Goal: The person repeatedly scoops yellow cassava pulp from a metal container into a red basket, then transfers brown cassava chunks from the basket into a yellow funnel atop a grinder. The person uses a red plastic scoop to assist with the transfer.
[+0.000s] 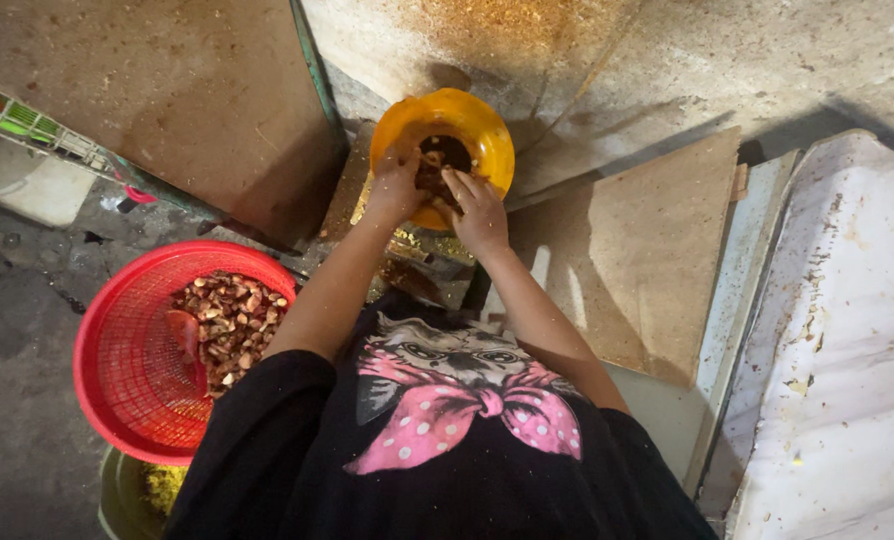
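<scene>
Both my hands reach into an orange plastic bowl in front of me, which holds dark brown pieces. My left hand rests on the bowl's near left rim with fingers curled into the contents. My right hand comes in from the right, fingertips pinching among the brown pieces. What exactly each hand grips is hidden by the fingers. A round red mesh basket with several light brown nut-like pieces sits at my lower left.
A brown board leans at the upper left and a tan board lies to the right. A stained white sheet covers the far right. A yellowish container stands under the basket. Yellow dust lies below the bowl.
</scene>
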